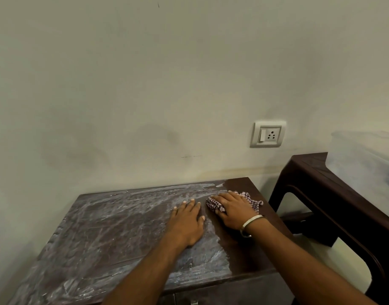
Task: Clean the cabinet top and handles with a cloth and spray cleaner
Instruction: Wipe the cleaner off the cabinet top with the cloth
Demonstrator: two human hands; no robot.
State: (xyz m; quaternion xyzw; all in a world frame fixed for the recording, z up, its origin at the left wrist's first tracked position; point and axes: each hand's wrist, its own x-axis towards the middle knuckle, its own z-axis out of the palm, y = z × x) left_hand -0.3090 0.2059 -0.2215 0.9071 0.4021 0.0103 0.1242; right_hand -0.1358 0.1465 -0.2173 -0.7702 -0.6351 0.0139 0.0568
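A dark brown cabinet top (pixel 101 234) fills the lower left, and a whitish dusty film covers most of it. A strip along its right side looks dark and clean. My left hand (pixel 187 221) lies flat on the dusty part with straight fingers. My right hand (pixel 231 210), with a bangle on the wrist, presses flat on a bunched checked cloth (pixel 215 204) near the back right of the top. No spray bottle is in view. The cabinet handles are hidden below the front edge.
A pale wall stands right behind the cabinet, with a switch and socket plate (pixel 268 134) on it. To the right is a dark brown plastic table (pixel 321 179) carrying a translucent storage box (pixel 363 159). A gap separates it from the cabinet.
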